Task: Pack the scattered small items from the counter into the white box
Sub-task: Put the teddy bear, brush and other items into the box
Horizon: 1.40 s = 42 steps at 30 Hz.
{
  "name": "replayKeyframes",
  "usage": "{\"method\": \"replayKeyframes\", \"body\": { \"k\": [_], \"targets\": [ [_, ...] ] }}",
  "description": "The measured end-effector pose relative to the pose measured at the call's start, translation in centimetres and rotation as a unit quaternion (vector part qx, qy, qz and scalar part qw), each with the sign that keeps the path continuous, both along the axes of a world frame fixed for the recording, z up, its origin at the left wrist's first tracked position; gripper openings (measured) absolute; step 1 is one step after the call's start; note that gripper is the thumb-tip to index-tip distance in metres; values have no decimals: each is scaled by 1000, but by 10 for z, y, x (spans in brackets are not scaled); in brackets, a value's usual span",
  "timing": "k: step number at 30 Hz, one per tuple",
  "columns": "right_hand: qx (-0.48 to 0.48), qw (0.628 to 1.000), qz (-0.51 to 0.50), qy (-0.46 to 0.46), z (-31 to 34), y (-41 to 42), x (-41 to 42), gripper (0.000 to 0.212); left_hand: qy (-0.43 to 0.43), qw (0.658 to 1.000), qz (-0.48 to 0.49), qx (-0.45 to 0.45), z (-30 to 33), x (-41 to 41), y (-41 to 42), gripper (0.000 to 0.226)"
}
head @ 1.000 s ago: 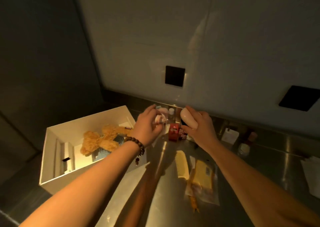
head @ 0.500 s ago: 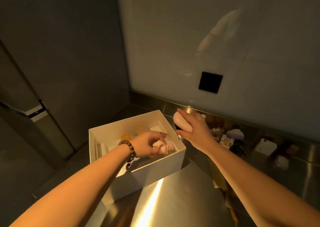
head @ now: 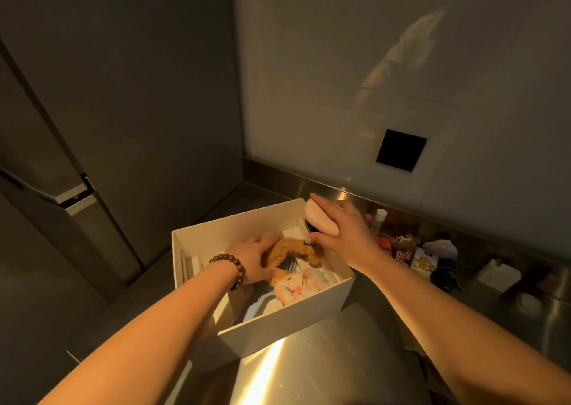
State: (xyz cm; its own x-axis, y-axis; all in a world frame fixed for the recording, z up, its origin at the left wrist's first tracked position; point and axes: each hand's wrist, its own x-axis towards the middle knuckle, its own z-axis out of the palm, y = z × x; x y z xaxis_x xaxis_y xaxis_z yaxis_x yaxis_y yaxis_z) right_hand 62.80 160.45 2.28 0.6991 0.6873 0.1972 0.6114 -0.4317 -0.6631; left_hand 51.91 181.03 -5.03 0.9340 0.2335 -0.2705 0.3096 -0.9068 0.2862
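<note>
The white box (head: 287,322) stands on the steel counter near its left end. Inside it lie a fuzzy tan plush toy (head: 293,250) and a small pink-and-white patterned item (head: 295,287). My left hand (head: 251,259), with a bead bracelet on the wrist, reaches into the box and rests on the plush toy, fingers around its left side. My right hand (head: 343,234) hovers over the box's far right corner, shut on a smooth pale pink oval object (head: 319,222) with a dark underside.
Several small items sit along the back of the counter (head: 309,373) right of the box: a small bottle (head: 379,217), a red pack (head: 384,244), plush charms (head: 438,247), a white container (head: 499,273). Dark cabinet panels stand left; a black square (head: 401,150) is on the wall.
My left hand carried the pink-and-white item into the box, let it go, and shifted onto the plush toy. My right hand brought the pink oval object over the box's corner.
</note>
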Motion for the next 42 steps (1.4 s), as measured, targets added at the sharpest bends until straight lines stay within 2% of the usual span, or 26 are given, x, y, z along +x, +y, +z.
{"method": "replayKeyframes", "body": {
  "k": [3, 5, 9, 14, 16, 19, 22, 25, 28, 31, 33, 34, 37, 40, 42],
  "targets": [
    [0, 1000, 14, -1, -5, 13, -1, 76, -45, 999, 2, 18, -15, -4, 1, 68],
    [-2, 1000, 21, -4, -9, 19, -2, 76, -92, 995, 39, 21, -17, -9, 3, 61],
    [-2, 1000, 30, 3, -14, 29, -1, 75, -167, 976, 106, 88, -17, -15, 9, 61],
    [-14, 999, 40, 11, -20, 41, -3, 75, -45, 996, 42, 68, -17, -14, -1, 59],
    [-18, 998, 48, 18, -23, 45, -5, 76, -45, 997, 46, 38, -8, -12, 2, 63],
    [-30, 997, 63, 28, -27, 50, -7, 77, -153, 983, 83, -64, 6, -15, 4, 75],
    [-25, 996, 76, 40, -28, 52, -10, 76, -238, 932, 104, -254, 23, -16, 2, 88],
    [-6, 992, 112, 62, -25, 51, -12, 80, -235, 878, 91, -406, 40, -12, -2, 86],
    [2, 987, 132, 88, -19, 52, -13, 90, -220, 845, 78, -481, 43, -8, -5, 69],
    [-7, 986, 125, 107, -12, 47, -8, 98, -184, 801, 93, -562, 41, -6, -8, 66],
    [0, 988, 109, 114, -7, 42, -3, 98, -171, 789, 106, -581, 39, -6, -7, 61],
    [9, 989, 95, 114, -4, 38, 0, 96, -168, 799, 107, -567, 37, -5, -6, 58],
    [30, 994, 49, 93, 2, 30, 7, 89, -140, 873, 82, -460, 31, 1, -8, 56],
    [42, 997, 15, 70, 4, 18, 11, 82, -86, 907, 67, -406, 26, 14, -21, 60],
    [48, 997, 3, 61, 3, 9, 13, 79, -68, 944, 33, -321, 20, 24, -34, 66]
  ]
}}
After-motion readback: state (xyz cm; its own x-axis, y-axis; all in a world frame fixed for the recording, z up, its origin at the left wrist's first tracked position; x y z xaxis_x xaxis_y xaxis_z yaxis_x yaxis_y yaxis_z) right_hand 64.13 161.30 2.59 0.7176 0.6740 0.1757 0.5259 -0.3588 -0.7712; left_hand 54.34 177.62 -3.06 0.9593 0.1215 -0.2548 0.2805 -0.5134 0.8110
